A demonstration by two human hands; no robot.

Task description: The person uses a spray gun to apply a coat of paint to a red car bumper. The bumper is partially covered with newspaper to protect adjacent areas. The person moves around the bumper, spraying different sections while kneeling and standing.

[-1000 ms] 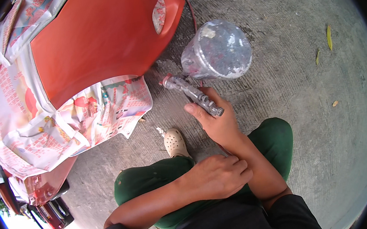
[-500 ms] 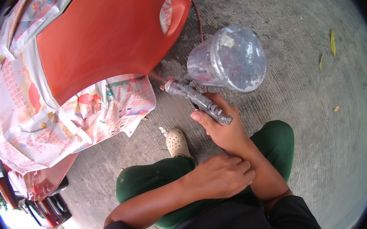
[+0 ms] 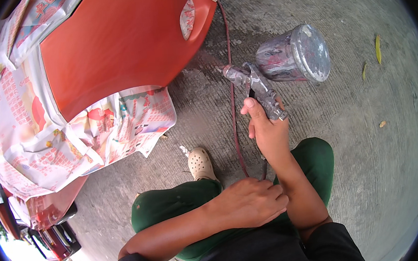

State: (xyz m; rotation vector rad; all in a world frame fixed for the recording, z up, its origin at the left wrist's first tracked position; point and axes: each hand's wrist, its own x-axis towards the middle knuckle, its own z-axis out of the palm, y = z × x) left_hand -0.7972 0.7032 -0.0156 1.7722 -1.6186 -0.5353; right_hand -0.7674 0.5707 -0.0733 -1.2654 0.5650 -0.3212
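My right hand [image 3: 268, 128] is wrapped round the handle of a paint-spattered spray gun [image 3: 259, 87], with fingers at its trigger. A large, stained metal paint cup [image 3: 279, 57] sits on the gun's side. The nozzle points up-left at a red car bumper [image 3: 122, 43], a short gap away, and a faint reddish mist hangs before it. My left hand [image 3: 250, 201] lies across by my right forearm, its fingers curled. A dark red air hose [image 3: 233, 103] runs down and passes behind the left hand; whether those fingers grip it is hidden.
Printed masking sheets [image 3: 24, 126] cover the car around the red panel. Rough concrete floor [image 3: 366, 166] spreads to the right, with a yellow leaf [image 3: 378, 49] on it. My foot in a beige clog [image 3: 201, 164] stands below the bumper. A red vehicle [image 3: 57, 238] shows at lower left.
My right hand has moved the spray gun right and tilted it, so the cup appears more side-on. More of the hose shows now. The left hand has stayed nearly still.
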